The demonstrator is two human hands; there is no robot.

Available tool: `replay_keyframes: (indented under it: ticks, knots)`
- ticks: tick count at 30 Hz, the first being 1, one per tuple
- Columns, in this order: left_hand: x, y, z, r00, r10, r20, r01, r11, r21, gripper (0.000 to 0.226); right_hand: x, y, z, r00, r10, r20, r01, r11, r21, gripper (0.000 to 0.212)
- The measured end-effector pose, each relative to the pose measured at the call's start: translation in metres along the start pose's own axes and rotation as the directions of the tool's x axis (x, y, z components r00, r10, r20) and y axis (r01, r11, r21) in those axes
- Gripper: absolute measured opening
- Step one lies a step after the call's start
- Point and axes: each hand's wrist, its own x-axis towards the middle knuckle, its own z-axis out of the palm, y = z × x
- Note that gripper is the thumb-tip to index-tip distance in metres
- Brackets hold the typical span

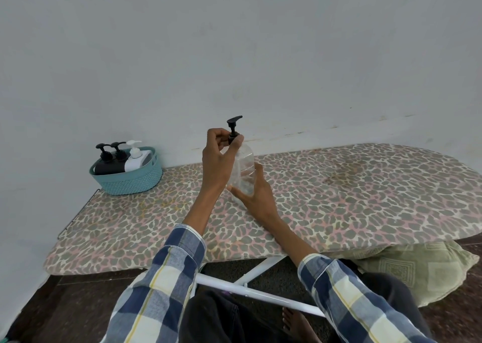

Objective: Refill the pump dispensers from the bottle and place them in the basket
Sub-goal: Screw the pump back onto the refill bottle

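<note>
Ironing board (326,199) padded in a leopard-print cover of grey, pink and cream is used as the worktop, set against a pale wall. A clear plastic pump dispenser bottle (243,170) is held upright near the middle of it, its base at or just above the cover. The lower body of the bottle is gripped by the right hand (254,194), the fingers wrapped around it from the near side. The black collar of the black pump head (234,128) is pinched between the thumb and fingers of the left hand (217,154) at the bottle's neck, with the nozzle pointing right. Whether liquid is inside the clear bottle cannot be told. A teal woven plastic basket (130,179) is placed at the far left end of the worktop, well apart from the hands. Two black pump dispensers (108,166) and one white pump dispenser (135,160) are seen inside it, close together. Blue, white and yellow checked sleeves (172,272) are worn on both arms.
</note>
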Motion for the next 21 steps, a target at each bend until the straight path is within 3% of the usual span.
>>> replay_keyframes:
  ticks: [3,11,14,21]
  knots:
    - [0.0029,-0.0005,-0.0016,0.999,0.011,0.042,-0.011,1.000,-0.003,0.021,0.0005,0.0005,-0.0004,1.000,0.022,0.002,-0.022,1.000,0.016,0.079]
    - [0.0007,-0.0025,0.0009,1.000,0.006,0.017,-0.006,0.999,-0.043,0.034,0.0009,0.0025,0.0005,1.000,0.008,0.000,-0.008,1.000,0.011,0.078]
    - [0.0056,-0.0025,-0.0007,0.998,0.018,0.055,-0.016,1.000,-0.022,0.022,0.0015,0.0030,0.0006,1.000,0.014,0.003,-0.014,1.000,0.017,0.079]
    - [0.0007,-0.0018,-0.0004,0.998,0.009,0.055,-0.009,1.000,-0.011,0.028,0.0017,0.0062,0.0012,1.000,0.012,0.008,-0.012,1.000,0.006,0.081]
